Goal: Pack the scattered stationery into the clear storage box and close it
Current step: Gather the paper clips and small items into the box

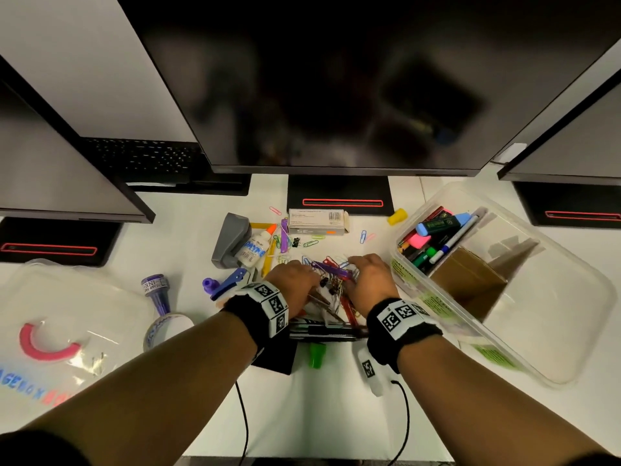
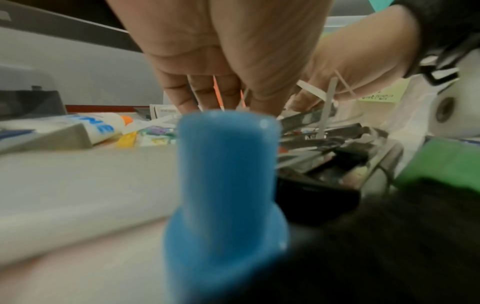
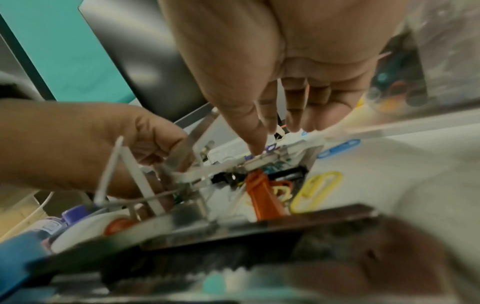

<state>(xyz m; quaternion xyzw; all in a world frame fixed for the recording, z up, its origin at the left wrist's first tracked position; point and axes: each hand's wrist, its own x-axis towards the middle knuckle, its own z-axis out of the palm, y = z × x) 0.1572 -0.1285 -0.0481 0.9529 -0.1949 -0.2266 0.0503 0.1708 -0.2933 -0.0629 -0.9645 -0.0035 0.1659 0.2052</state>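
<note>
Two hands work one heap at the middle of the tabletop. Far left, near the left edge, the box lid (image 1: 64,317) lies flat, off so the box can be filled. Next come the ink bottle (image 1: 158,294), the grey stapler (image 1: 230,242) and the glue bottle (image 1: 253,248), unpacked. My left hand (image 1: 294,284) and my right hand (image 1: 371,280) curve inward on either side of the paper clip pile (image 1: 331,270), fingers bent down among the clips so that together they can rake and scoop the loose pieces; whether either has closed on anything I cannot tell. At the right edge the clear storage box (image 1: 571,334) stands open just beside my right hand, already holding markers (image 1: 433,237) and a brown carton (image 1: 470,280).
</note>
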